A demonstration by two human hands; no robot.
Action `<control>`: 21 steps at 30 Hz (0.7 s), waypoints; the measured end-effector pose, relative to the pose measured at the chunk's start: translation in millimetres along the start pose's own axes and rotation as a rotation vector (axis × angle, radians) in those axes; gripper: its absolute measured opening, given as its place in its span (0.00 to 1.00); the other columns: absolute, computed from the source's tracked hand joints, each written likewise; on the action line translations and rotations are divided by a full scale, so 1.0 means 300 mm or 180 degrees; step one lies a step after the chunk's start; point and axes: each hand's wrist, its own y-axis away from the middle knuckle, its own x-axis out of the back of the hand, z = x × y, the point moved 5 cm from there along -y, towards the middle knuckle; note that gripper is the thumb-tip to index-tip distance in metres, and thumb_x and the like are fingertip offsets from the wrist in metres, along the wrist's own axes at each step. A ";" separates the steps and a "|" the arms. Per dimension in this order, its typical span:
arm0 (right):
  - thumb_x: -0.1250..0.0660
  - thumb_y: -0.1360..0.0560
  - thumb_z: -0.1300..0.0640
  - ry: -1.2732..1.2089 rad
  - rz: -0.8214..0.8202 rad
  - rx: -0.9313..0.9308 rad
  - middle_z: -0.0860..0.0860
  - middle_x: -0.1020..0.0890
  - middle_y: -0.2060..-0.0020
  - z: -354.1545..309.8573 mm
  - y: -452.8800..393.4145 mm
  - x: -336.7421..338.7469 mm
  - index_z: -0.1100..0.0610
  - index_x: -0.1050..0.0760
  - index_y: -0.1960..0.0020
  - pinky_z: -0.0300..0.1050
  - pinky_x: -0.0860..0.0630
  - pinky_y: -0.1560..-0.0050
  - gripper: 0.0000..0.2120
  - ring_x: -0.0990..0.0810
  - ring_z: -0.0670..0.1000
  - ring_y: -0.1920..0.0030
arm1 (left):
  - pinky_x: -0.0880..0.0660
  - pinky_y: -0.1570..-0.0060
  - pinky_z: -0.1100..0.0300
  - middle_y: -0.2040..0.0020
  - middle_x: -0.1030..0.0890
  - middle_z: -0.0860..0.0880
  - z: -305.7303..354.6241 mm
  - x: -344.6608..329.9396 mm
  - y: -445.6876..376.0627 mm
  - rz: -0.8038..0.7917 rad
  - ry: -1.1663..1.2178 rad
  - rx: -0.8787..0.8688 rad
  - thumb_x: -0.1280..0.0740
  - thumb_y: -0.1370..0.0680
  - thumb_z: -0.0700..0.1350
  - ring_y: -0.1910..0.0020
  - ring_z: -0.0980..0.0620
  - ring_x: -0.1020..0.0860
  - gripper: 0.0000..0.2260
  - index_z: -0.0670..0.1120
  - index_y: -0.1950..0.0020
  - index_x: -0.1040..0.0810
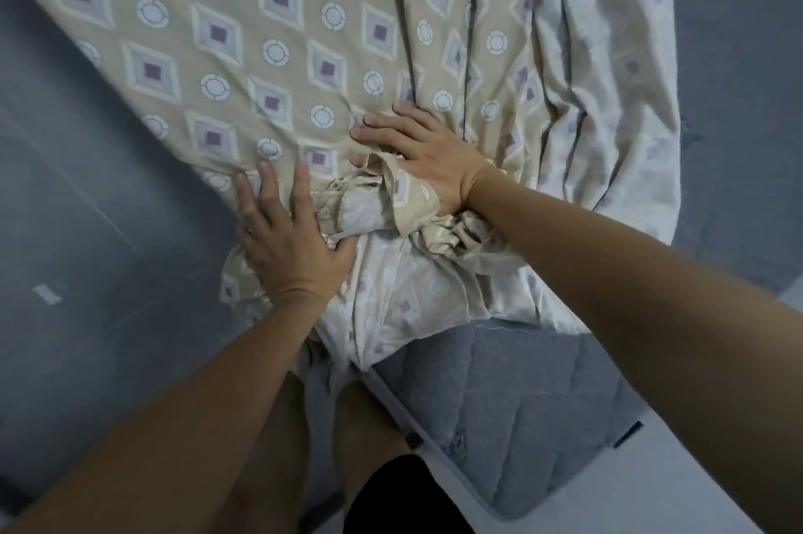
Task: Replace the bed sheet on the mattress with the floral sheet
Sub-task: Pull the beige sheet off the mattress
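Observation:
A beige sheet printed with diamonds and circles covers most of the mattress. Its near corner is bunched into a crumpled wad between my hands, and its pale underside shows on the right. My left hand lies flat on the sheet at the near left edge, fingers spread and straight, thumb against the wad. My right hand presses flat on the sheet just right of the wad, fingers straight and pointing left. The grey quilted mattress is bare at its near corner.
Grey tiled floor lies left of the mattress, with a small white scrap on it. My legs stand against the mattress's near corner. Pale floor shows at the lower right.

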 end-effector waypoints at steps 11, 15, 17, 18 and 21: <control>0.36 0.27 0.28 -0.0612 0.0065 -0.2137 0.54 0.35 0.22 -0.129 0.181 0.139 0.52 0.37 0.20 0.62 0.40 0.23 0.44 0.38 0.60 0.22 | 0.40 0.27 0.30 0.17 0.43 0.41 0.008 0.194 0.032 -0.0598 -0.0356 -0.0267 0.32 0.26 0.68 0.19 0.35 0.46 0.45 0.52 0.16 0.46; 0.32 0.26 0.47 -0.0797 0.0995 -0.3193 0.56 0.29 0.29 -0.360 0.323 0.270 0.57 0.30 0.27 0.58 0.35 0.27 0.30 0.32 0.59 0.29 | 0.39 0.27 0.31 0.20 0.40 0.40 0.029 0.293 0.084 -0.0617 -0.0142 -0.0319 0.32 0.25 0.65 0.21 0.37 0.41 0.47 0.50 0.15 0.53; 0.31 0.27 0.56 -0.0837 0.1409 -0.3339 0.56 0.27 0.34 -0.524 0.389 0.302 0.58 0.26 0.33 0.57 0.32 0.32 0.24 0.29 0.58 0.34 | 0.38 0.27 0.32 0.19 0.42 0.40 0.057 0.326 0.138 -0.0484 -0.0045 -0.0504 0.32 0.24 0.63 0.22 0.37 0.40 0.47 0.48 0.15 0.55; 0.31 0.28 0.57 -0.0904 0.1439 -0.3429 0.55 0.27 0.36 -0.611 0.421 0.299 0.57 0.26 0.34 0.56 0.31 0.33 0.22 0.28 0.58 0.35 | 0.38 0.27 0.33 0.18 0.44 0.40 0.071 0.328 0.172 -0.0460 -0.0043 -0.0656 0.32 0.23 0.62 0.21 0.37 0.41 0.47 0.46 0.15 0.56; 0.31 0.27 0.58 -0.1219 0.1231 -0.3887 0.53 0.28 0.38 -0.813 0.517 0.190 0.55 0.27 0.36 0.56 0.29 0.38 0.20 0.29 0.56 0.37 | 0.41 0.23 0.35 0.16 0.50 0.38 0.091 0.282 0.267 -0.0597 -0.0184 -0.1054 0.33 0.23 0.62 0.18 0.37 0.46 0.48 0.41 0.16 0.55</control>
